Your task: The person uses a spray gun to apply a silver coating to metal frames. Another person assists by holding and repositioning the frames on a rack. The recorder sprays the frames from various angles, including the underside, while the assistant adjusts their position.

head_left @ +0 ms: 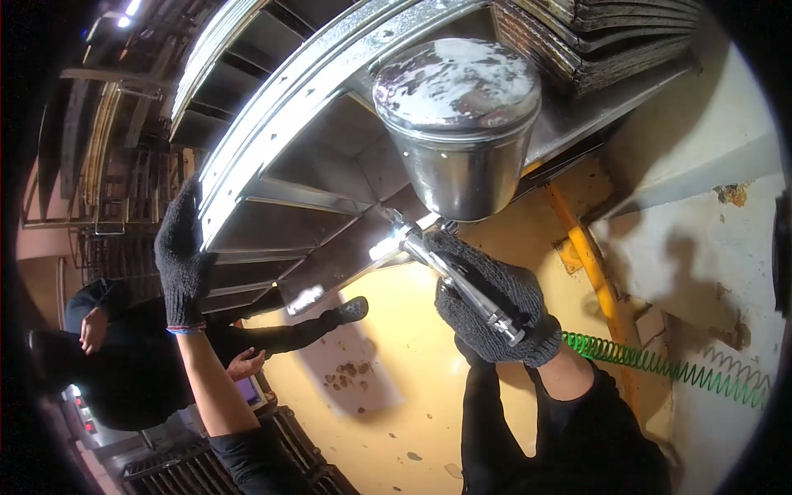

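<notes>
My right hand, in a dark knitted glove, is closed round the handle of a metal spray gun. On top of the gun sits a steel cup whose lid is smeared with white. A green coiled hose runs from behind this hand to the right. With the same kind of glove, my left hand grips the left end of a strapped set of metal loaf pans, its fingertips partly hidden behind the rim. The gun's nozzle points toward the deep pan compartments; no spray can be made out.
Stacked, browned pans stand at the far right. A yellow metal post rises beside a stained wall. At left, a person in dark clothes is close to my left arm, near racks. The yellowish floor has dark spots.
</notes>
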`<act>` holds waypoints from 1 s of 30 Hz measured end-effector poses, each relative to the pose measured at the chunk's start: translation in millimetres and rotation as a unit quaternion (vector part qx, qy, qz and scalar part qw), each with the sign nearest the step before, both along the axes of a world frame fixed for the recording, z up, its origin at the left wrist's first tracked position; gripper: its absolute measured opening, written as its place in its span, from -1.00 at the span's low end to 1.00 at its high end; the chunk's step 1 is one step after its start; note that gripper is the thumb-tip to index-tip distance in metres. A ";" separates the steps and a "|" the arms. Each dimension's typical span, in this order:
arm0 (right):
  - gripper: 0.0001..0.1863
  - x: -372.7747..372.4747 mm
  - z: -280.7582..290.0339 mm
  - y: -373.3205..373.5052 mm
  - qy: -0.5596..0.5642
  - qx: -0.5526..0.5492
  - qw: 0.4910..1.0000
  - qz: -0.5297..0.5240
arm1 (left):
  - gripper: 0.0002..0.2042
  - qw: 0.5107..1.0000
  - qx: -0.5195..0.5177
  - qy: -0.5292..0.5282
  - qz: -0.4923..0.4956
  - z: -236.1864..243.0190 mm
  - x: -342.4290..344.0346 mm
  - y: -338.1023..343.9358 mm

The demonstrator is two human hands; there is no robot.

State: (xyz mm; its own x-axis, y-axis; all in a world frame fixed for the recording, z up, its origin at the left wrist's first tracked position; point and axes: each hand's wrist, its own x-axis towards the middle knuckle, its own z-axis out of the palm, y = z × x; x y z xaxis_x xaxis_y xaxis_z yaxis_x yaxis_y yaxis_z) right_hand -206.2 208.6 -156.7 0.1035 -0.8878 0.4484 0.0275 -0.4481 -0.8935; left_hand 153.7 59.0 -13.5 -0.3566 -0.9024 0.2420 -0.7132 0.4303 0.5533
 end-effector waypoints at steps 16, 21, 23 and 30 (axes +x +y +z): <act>-0.48 5.3 1.2 -14.6 -0.757 0.258 0.302 0.519 | -0.14 1.000 -0.002 0.001 -0.005 -0.3 5.9 -1.2; -0.45 4.7 -2.3 -12.6 -0.764 0.225 0.384 0.468 | -0.20 1.000 -0.004 0.002 -0.007 -1.6 3.8 -2.6; -0.44 -0.7 -1.2 -5.9 -0.762 0.267 0.391 0.442 | -0.22 1.000 0.005 0.015 0.013 -0.5 -0.6 0.2; -0.45 -7.1 -8.1 4.3 -0.697 0.235 0.553 0.390 | -0.21 0.999 0.001 -0.007 0.032 -0.4 -10.7 3.1</act>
